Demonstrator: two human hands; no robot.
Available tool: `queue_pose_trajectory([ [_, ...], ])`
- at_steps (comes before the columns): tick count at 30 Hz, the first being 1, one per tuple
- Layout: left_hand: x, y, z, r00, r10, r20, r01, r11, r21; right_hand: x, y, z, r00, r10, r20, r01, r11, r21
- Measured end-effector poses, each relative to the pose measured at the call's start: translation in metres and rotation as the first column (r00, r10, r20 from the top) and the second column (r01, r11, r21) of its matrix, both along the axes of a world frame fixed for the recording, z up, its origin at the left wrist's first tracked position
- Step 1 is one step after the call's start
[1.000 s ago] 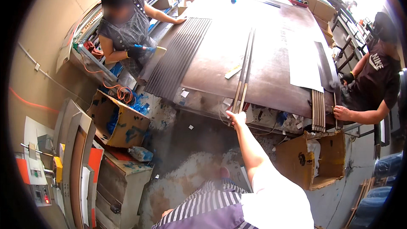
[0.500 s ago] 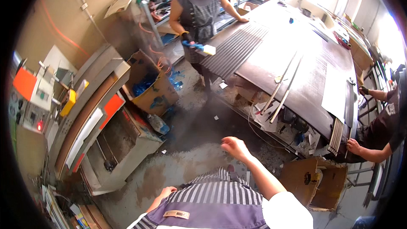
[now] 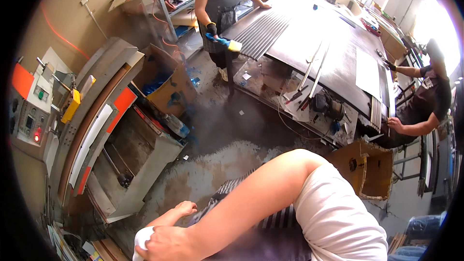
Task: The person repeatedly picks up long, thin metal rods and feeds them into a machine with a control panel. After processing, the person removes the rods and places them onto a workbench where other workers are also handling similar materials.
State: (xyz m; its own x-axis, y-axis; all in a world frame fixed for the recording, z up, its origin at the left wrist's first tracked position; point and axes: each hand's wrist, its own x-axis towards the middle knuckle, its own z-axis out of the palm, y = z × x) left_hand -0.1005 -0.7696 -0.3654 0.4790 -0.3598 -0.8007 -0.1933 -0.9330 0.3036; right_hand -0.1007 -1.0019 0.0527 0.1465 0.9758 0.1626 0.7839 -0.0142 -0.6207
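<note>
My right arm [image 3: 261,198] reaches across my body to the left. At its end my right hand [image 3: 166,244] is closed on the white sleeve [image 3: 144,241] of my left arm, fingers bent over the cloth. Beyond it my left hand [image 3: 183,208] rests in front of my body, loosely open, its fingers slightly bent and partly seen. No object shows in it. A striped grey and purple apron [image 3: 278,220] covers my front, partly hidden behind my right arm.
A large grey machine [image 3: 145,164] with a red-lit control panel [image 3: 31,128] stands left, beside a cardboard box [image 3: 176,87]. Ahead, a person [image 3: 220,14] holds a brush [image 3: 229,43] at a long table [image 3: 333,34] bearing metal strips [image 3: 263,31]. Another person [image 3: 427,96] works right, near an open box [image 3: 357,169].
My right hand has swung from out in front across to my left sleeve and closed on it. The view has shifted. The person at right now reaches farther along the table.
</note>
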Motion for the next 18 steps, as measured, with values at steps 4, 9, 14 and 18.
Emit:
queue_pose_trajectory([
  [4, 0.011, -0.021, -0.063, 0.976, -0.215, 0.046, 0.216, 0.976, -0.005, -0.045, 0.054, 0.024, 0.997, -0.049, -0.052, 0.068, 0.865, 0.497],
  [9, 0.04, -0.102, -0.02, 0.981, -0.112, 0.16, 0.151, 0.954, -0.258, -0.122, 0.103, 0.02, 0.987, 0.111, -0.117, -0.019, 0.801, 0.599],
  [14, 0.03, -0.11, 0.041, 0.979, 0.004, 0.203, 0.066, 0.939, -0.337, -0.035, -0.039, 0.017, 0.961, 0.034, -0.273, 0.124, 0.832, 0.541],
  [18, 0.0, -0.092, 0.065, 0.959, 0.08, 0.273, 0.014, 0.945, -0.326, 0.0, -0.158, -0.066, 0.763, -0.349, -0.545, 0.502, 0.85, 0.159],
])
